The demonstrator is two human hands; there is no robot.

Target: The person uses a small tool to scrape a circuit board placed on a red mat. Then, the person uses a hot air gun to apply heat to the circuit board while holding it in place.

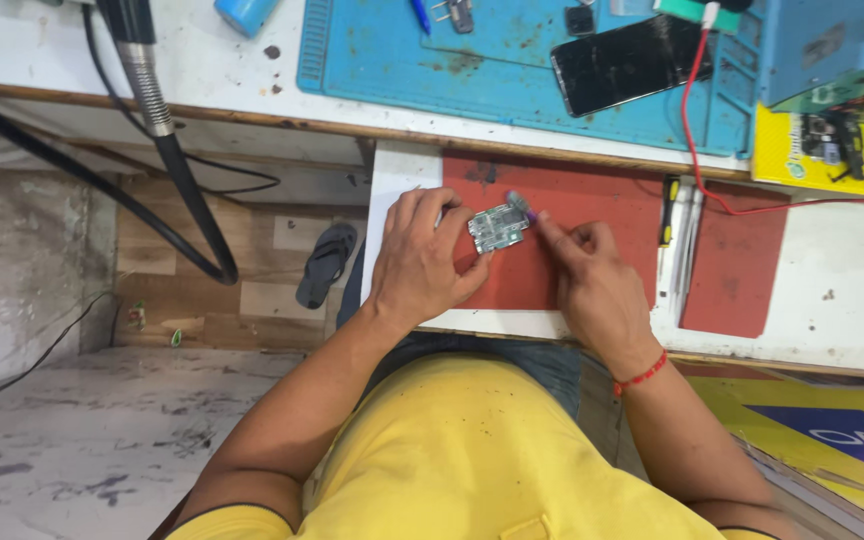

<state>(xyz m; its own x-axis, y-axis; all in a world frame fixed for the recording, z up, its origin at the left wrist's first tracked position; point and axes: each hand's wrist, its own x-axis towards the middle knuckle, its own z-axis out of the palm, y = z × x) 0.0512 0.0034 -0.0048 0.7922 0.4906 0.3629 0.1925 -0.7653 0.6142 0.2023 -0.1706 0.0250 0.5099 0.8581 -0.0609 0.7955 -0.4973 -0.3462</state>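
My left hand (418, 260) grips a small silver-green circuit board (497, 227) by its left edge, holding it just over a red mat (592, 200). My right hand (592, 275) pinches a thin tool with a purple tip (524, 207), and that tip touches the board's upper right corner. Both hands rest over a pull-out white shelf (832, 320) in front of my lap.
A blue work mat (392, 60) on the bench above carries a black phone (630, 62) joined to a red wire (697, 150). A screwdriver and tweezers (677, 235) lie right of my hands. A yellow box (832, 150) sits far right. Black hoses (167, 150) hang left, over a sandal (327, 262).
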